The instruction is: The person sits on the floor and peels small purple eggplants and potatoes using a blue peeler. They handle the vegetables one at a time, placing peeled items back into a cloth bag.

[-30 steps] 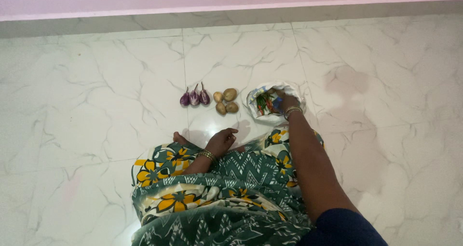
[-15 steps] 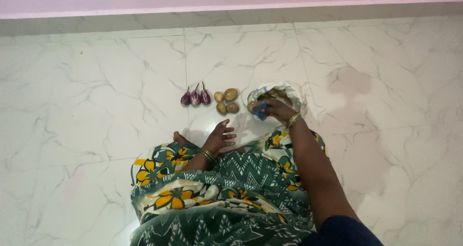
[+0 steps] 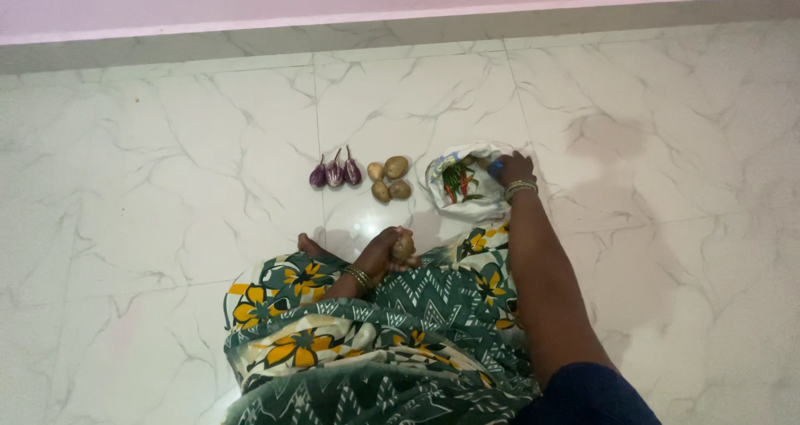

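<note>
Reaching forward over the patterned cloth, the right hand rests at the far edge of the white plastic bag on the marble floor; whether its fingers are curled or spread cannot be told. Drawn in near the lap, the left hand has its fingers curled around a potato. Three potatoes and three small eggplants lie beside the bag, which holds chillies.

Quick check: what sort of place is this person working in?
Probably a room in a home: a white marble-look tiled floor meeting a pink wall, with small eggplants, potatoes and an open bag of chillies laid out by the seated person.
</note>
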